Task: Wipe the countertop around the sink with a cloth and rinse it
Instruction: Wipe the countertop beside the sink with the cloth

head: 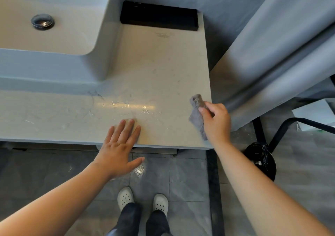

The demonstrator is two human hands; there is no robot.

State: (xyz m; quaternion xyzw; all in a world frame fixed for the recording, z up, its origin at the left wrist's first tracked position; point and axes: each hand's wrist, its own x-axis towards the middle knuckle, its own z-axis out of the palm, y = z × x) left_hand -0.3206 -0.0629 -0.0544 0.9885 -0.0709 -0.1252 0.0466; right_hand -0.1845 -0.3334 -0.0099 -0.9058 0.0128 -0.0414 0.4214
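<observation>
A beige stone countertop runs to the right of a white rectangular sink with a metal drain plug. My right hand grips a crumpled grey cloth near the counter's front right corner; the cloth hangs down from my fingers. My left hand lies with straight, spread fingers on the counter's front edge, thumb hanging off over the floor. Wet streaks shine on the counter just beyond my left fingers.
A black tray stands at the back of the counter against the wall. A grey curtain hangs right of the counter. A black bin and a black metal frame stand on the tiled floor at the right.
</observation>
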